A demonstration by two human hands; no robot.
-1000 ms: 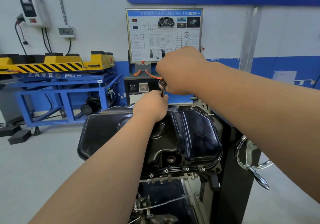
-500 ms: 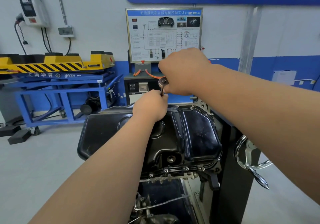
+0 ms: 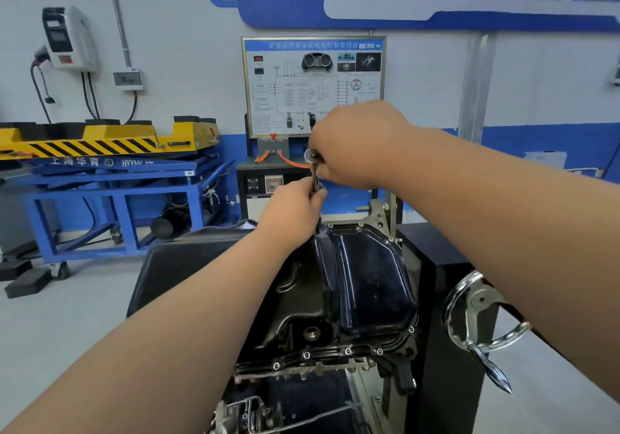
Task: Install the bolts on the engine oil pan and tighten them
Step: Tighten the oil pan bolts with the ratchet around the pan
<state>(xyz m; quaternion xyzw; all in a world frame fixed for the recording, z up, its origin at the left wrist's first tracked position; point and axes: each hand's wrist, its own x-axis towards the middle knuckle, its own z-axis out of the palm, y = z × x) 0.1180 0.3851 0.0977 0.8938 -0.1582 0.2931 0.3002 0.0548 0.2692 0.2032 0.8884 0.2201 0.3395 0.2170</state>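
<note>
Barely shifted, both arms stretch over the oil pan (image 3: 362, 276), right hand (image 3: 352, 145) clenched on the ratchet (image 3: 313, 162), left hand (image 3: 292, 208) gripping its shaft.

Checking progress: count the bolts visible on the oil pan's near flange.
4, left to right: first bolt, second bolt, third bolt, fourth bolt. A fifth bolt sits round the right corner; the left arm may hide more.

The view tips upward, so the pan (image 3: 369, 282) now sits lower in the frame. Against it both hands stand a little higher. The left hand (image 3: 295, 208) has risen from the far rim, baring a dark socket (image 3: 318, 229) below, and more shaft shows up to the ratchet (image 3: 312, 157) head by the right hand (image 3: 355, 145).
</note>
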